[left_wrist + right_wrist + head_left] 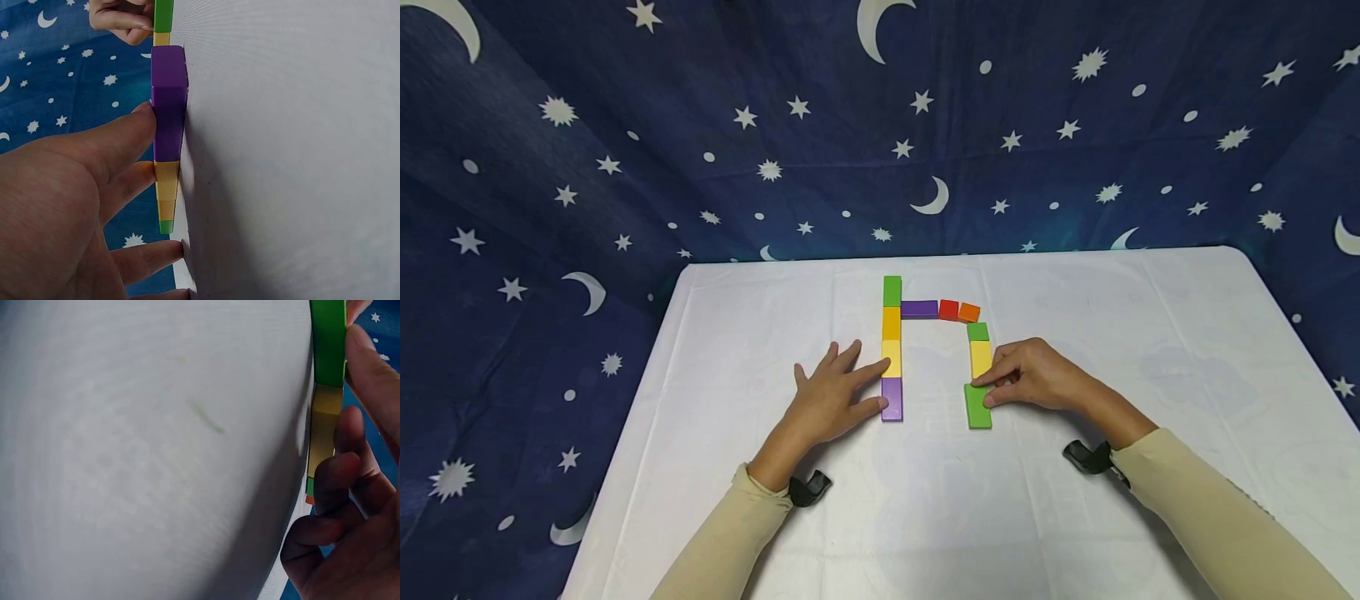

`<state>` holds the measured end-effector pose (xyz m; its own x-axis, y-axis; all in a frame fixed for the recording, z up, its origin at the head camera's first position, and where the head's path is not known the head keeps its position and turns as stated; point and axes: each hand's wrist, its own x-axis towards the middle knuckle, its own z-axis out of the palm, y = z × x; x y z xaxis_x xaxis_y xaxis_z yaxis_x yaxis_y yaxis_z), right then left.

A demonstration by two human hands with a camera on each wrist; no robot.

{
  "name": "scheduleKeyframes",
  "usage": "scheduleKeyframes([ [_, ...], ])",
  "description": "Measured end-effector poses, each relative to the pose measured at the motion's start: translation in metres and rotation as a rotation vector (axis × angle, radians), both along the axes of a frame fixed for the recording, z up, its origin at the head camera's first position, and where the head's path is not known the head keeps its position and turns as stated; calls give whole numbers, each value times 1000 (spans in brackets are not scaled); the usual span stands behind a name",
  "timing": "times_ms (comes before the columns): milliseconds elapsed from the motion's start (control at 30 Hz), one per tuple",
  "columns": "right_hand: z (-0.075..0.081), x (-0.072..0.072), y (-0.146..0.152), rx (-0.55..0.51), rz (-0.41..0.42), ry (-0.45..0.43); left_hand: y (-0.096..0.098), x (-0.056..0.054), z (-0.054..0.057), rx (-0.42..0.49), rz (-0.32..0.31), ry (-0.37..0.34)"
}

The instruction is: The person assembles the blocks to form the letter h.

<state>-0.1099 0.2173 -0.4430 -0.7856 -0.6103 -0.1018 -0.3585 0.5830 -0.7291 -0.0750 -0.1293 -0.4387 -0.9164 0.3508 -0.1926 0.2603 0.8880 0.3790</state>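
Observation:
Toy blocks lie in an arch-like outline on the white table. Its left column runs from a green block (892, 291) through an orange-yellow block (891, 323) and a yellow block (891, 354) to a purple block (892, 402). My left hand (829, 398), fingers spread, touches the yellow block with the index fingertip and the purple block with the thumb. On the right side, my right hand (1037, 375) pinches the larger green block (977, 410) with thumb and index finger, the other fingers curled. Just above it lies another yellow block (980, 357), partly covered by the fingers.
A dark purple block (919, 310), a red block (949, 310) and a tilted orange block (969, 312) form the top row. A small green block (977, 332) lies below the orange one. The white tablecloth (737, 333) meets a star-patterned blue curtain (820, 200) behind.

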Motion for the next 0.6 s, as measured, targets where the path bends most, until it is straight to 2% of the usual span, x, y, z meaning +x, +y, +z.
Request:
scheduleKeyframes([
  [300,6,2,1,34,-26,-11,0,0,0,0,1,2],
  [600,4,3,4,-14,-5,-25,0,1,-1,-2,4,6],
])
